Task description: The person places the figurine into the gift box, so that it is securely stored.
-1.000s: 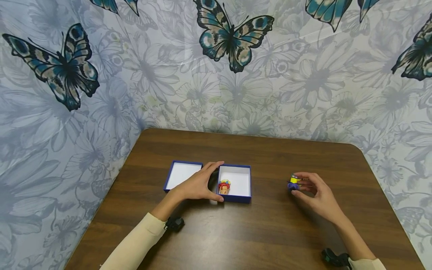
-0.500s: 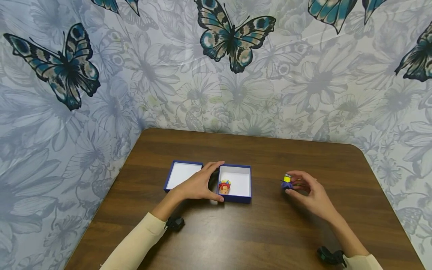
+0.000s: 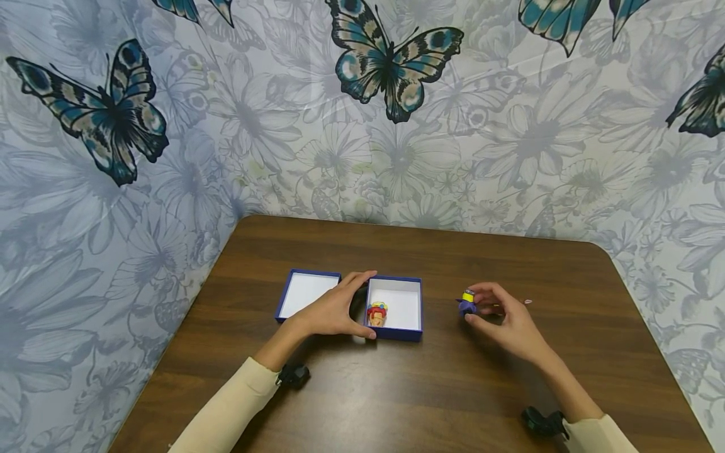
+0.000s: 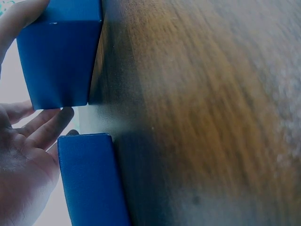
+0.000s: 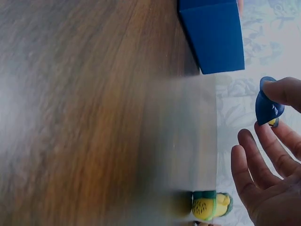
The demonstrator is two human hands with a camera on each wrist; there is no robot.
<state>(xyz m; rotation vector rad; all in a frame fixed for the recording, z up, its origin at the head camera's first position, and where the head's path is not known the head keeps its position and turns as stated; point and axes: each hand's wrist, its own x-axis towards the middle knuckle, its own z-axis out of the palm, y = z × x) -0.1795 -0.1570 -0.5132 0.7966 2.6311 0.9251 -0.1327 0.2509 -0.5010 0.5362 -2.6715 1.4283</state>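
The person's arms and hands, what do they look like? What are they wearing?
The left sleeve and right sleeve are long, plain and pale cream. There's a small black gadget by each cuff: the left gadget and the right gadget. The left hand and right hand are bare, without gloves. I see no cables.
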